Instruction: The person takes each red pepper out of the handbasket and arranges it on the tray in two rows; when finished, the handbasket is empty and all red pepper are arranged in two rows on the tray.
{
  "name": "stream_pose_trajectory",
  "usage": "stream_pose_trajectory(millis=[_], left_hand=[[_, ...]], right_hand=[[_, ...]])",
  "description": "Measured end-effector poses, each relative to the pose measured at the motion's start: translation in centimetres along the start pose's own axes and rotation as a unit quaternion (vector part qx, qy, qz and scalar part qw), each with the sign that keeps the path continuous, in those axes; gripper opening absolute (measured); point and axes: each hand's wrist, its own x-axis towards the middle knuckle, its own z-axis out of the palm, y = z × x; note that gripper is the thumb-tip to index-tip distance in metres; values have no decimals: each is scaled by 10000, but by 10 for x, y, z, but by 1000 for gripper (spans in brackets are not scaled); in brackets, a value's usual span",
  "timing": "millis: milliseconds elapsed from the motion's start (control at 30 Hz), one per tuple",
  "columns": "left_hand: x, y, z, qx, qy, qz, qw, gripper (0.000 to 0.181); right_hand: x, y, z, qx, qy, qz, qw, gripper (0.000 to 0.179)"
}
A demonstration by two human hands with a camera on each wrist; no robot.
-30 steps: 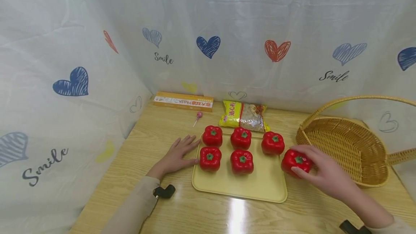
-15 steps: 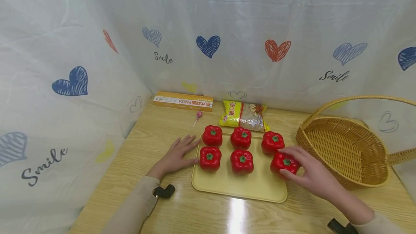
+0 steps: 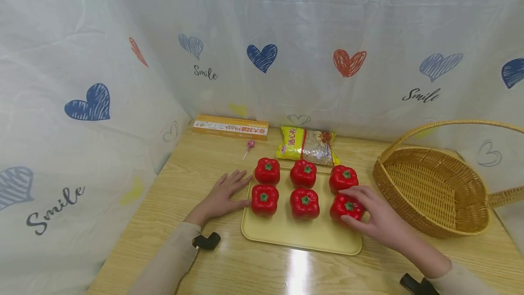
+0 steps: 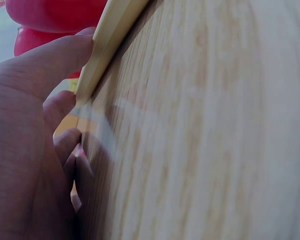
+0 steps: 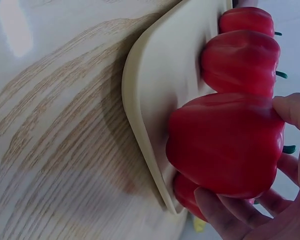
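Observation:
My right hand (image 3: 370, 215) grips a red bell pepper (image 5: 225, 145) between thumb and fingers, over the right front part of the cream tray (image 3: 303, 238). Behind that pepper sits another bell pepper (image 3: 343, 178) at the tray's far right corner. Several more red peppers with green stems stand in two rows, among them one in the front middle (image 3: 304, 204) and one at the front left (image 3: 264, 200). My left hand (image 3: 223, 197) lies spread on the table, its thumb touching the tray's left rim (image 4: 102, 50).
A wicker basket (image 3: 380, 181) with a tall handle stands right of the tray. Behind the tray lie a yellow pasta bag (image 3: 309, 145), a lollipop (image 3: 250, 144) and an orange pasta box (image 3: 230, 128). A white curtain with hearts (image 3: 303, 17) borders the wooden table (image 3: 229, 267).
My right hand has carried the bell pepper leftward from beside the basket to over the tray's right front. The left hand has stayed still at the tray's edge.

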Motion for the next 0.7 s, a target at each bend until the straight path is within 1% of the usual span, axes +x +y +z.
stream_pose_trajectory(millis=[167,300,400,533,700], left_hand=[[0,-1,0,20,34,50,10000,77],[0,0,0,4,-14,-2,10000,78],[0,1,-1,9,-48,-38,10000,78],[0,1,0,17,-16,0,10000,77],[0,1,-1,6,-38,-29,10000,77]], right_hand=[[2,1,5,-91,1,-17,10000,54],[3,0,7,-168,-59,81,9998,56],[4,-1,8,-81,-146,206,9996,58],[4,-1,9,100,-232,327,9991,62],[3,0,10,137,-227,315,9992,63]])
